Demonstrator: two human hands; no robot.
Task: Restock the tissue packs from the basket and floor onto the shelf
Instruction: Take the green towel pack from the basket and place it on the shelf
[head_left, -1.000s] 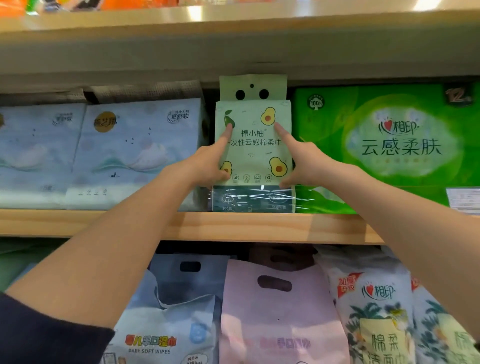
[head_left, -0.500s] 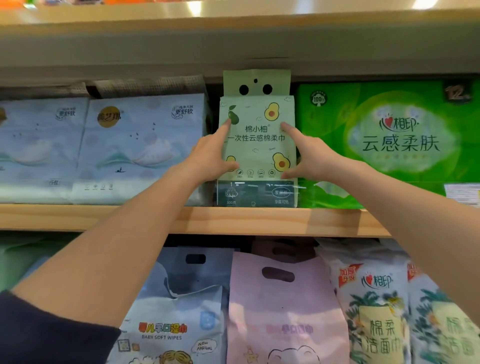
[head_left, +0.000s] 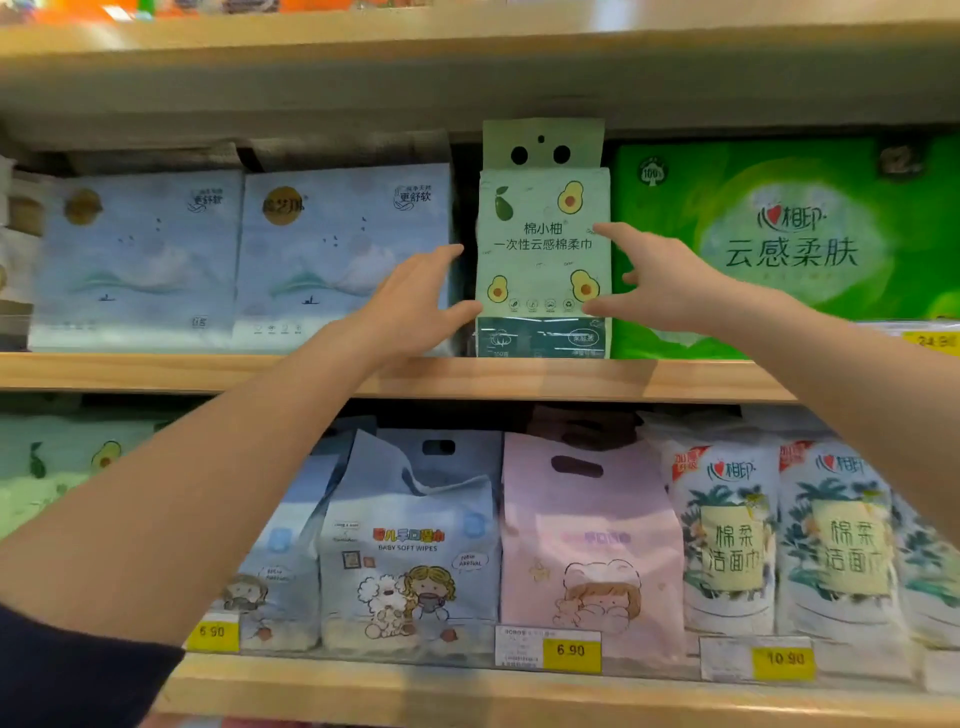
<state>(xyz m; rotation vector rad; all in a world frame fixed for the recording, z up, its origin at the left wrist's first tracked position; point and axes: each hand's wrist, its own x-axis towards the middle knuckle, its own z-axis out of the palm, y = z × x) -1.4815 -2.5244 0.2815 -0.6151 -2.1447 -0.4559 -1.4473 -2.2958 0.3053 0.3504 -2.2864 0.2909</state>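
A pale green tissue pack with avocado prints (head_left: 543, 249) stands upright on the wooden shelf (head_left: 467, 376), between blue packs on its left and a big green pack on its right. My left hand (head_left: 415, 306) is at the pack's left edge, fingers straight, thumb touching its lower left side. My right hand (head_left: 660, 280) is at its right edge, fingers spread, with index finger and thumb against the front. Neither hand grips it.
Two light blue tissue packs (head_left: 337, 254) fill the shelf to the left and a bright green multipack (head_left: 784, 244) to the right. The lower shelf (head_left: 519, 696) holds baby wipes (head_left: 410, 540), a pink pack (head_left: 587, 551) and palm-print packs (head_left: 727, 540) behind yellow price tags.
Both hands have spread outward from the front of the avocado pack to its edges. The pack stands where it was on the shelf; the camera shifted left and down.
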